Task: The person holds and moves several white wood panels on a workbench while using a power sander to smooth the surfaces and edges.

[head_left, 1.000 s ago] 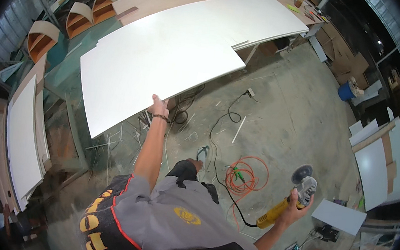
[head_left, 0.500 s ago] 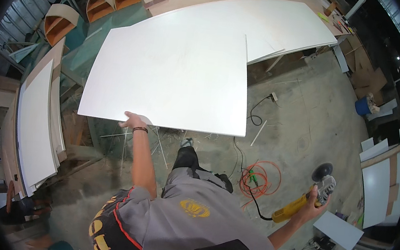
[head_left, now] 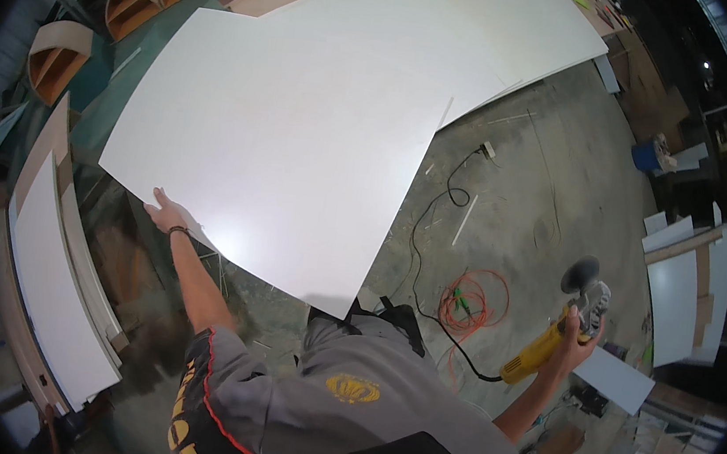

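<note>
A large white panel (head_left: 275, 138) juts toward me from the table, its near right corner close to my waist. My left hand (head_left: 168, 212) grips its near left edge, the thumb over the top face and the other fingers partly hidden. Out to the right, my right hand (head_left: 580, 337) is wrapped round a yellow angle grinder (head_left: 531, 354). The grinder's dark round disc (head_left: 581, 275) points away from me, clear of the panel. A black cord (head_left: 466, 367) runs from the tool's rear end.
An orange coiled cable (head_left: 498, 296) and a power socket block (head_left: 488, 151) lie on the concrete floor (head_left: 536, 183). More white panels lean at left (head_left: 62, 275) and right (head_left: 670, 299). Arched wooden boxes (head_left: 60, 53) stand at the far left. A blue bucket (head_left: 647, 157) sits far right.
The panel has swung round, its near right corner coming toward my body. My left hand has moved left with its edge. The grinder stays in my right hand, and the view has shifted slightly.
</note>
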### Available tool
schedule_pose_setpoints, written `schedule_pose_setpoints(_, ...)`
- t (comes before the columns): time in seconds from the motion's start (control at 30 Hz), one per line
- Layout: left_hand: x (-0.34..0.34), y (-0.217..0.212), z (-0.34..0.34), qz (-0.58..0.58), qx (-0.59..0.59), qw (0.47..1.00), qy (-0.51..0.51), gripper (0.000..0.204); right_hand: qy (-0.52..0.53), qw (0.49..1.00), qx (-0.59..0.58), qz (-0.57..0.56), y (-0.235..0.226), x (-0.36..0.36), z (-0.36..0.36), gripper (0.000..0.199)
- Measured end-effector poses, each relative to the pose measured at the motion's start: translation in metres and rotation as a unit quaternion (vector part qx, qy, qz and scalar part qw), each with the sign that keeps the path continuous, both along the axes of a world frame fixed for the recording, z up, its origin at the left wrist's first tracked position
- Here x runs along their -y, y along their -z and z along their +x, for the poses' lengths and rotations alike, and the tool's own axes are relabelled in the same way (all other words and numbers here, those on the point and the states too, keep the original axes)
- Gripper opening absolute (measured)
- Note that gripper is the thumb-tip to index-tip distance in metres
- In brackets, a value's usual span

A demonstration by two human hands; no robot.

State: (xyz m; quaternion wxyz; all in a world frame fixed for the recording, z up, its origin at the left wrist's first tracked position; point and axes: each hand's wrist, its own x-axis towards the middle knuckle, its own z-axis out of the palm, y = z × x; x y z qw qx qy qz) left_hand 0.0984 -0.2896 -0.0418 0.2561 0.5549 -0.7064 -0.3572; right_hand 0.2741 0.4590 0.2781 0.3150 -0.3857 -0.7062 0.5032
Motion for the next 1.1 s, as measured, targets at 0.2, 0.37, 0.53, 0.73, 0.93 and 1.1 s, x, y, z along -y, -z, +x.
schedule_pose_setpoints(0.2,0.039,0.019,-0.075,-0.021,-0.052,0.994,0.093,0.094,0.002,1.0,-0.003,0.03,0.0,0.023,-0.038,0.084)
schedule_pose_setpoints(0.37,0.031,0.022,-0.129,0.04,0.067,0.978,0.195,0.099,-0.001,1.0,0.019,0.001,0.002,0.029,-0.041,0.087)
schedule_pose_setpoints(0.53,0.051,0.011,-0.211,0.127,-0.017,0.971,0.203,0.105,0.006,0.999,0.022,-0.035,0.014,0.027,-0.041,0.087)
schedule_pose_setpoints(0.73,0.008,0.005,-0.186,0.274,-0.148,0.9,0.306,0.111,-0.004,0.998,0.054,-0.011,0.023,0.009,-0.035,0.088)
schedule_pose_setpoints(0.93,-0.152,-0.004,-0.046,-0.222,0.068,0.893,0.385,0.086,-0.1,0.994,0.044,-0.007,0.073,0.015,-0.037,0.086)
schedule_pose_setpoints(1.1,-0.248,-0.048,-0.002,-0.382,0.174,0.762,0.493,0.072,-0.259,0.964,0.032,0.047,0.118,0.024,-0.038,0.089)
